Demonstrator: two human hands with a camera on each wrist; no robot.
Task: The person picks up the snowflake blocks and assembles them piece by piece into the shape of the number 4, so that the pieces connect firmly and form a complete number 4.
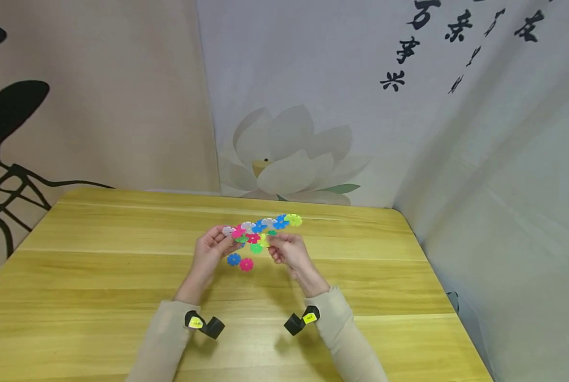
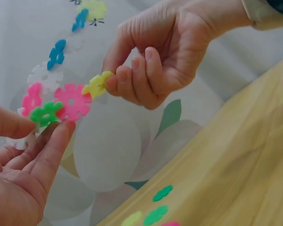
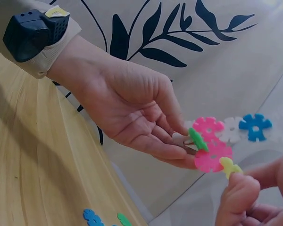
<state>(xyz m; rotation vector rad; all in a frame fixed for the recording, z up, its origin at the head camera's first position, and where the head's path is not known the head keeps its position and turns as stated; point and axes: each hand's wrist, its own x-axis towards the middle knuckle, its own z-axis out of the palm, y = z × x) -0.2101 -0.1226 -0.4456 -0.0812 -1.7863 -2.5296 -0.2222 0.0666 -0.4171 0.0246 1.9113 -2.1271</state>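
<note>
A chain of notched plastic snowflake discs (image 1: 259, 226) in white, pink, blue and yellow is held above the table. My left hand (image 1: 211, 248) pinches it at its left end, near a white disc and a green disc (image 2: 46, 114). A pink disc (image 2: 72, 101) joins the green one. My right hand (image 1: 291, 249) pinches a yellow disc (image 2: 98, 84) between thumb and forefinger, with its other fingers curled. The yellow disc meets the pink disc's edge; how deep their slots engage, I cannot tell.
Loose discs lie on the wooden table (image 1: 98, 276) below the hands, among them a blue disc (image 1: 234, 259), a pink disc (image 1: 246, 264) and a green disc (image 1: 256, 248). Behind the table hangs a curtain (image 1: 308, 63) with a printed flower and writing.
</note>
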